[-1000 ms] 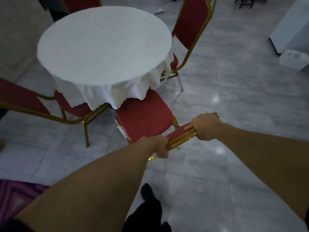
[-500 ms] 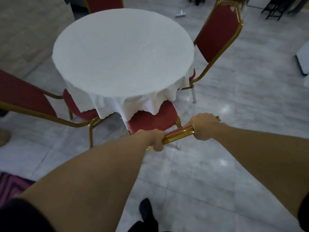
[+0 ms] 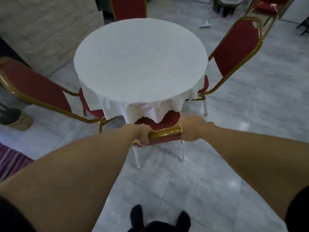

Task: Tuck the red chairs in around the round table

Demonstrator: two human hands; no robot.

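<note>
Both hands (image 3: 167,131) grip the near chair (image 3: 164,133), facing the table (image 3: 140,61)

Dim bluish light, soft overall blur, floor (image 3: 234,128) glare spots, wide-angle bending at edges

No readable text appears anywhere. The white cloth on the table (image 3: 140,64) is plain. The red chairs (image 3: 234,47) carry no labels.

Chairs stand left (image 3: 36,88), right (image 3: 234,51), behind (image 3: 128,8) and before (image 3: 164,122) the table (image 3: 140,62)
</note>
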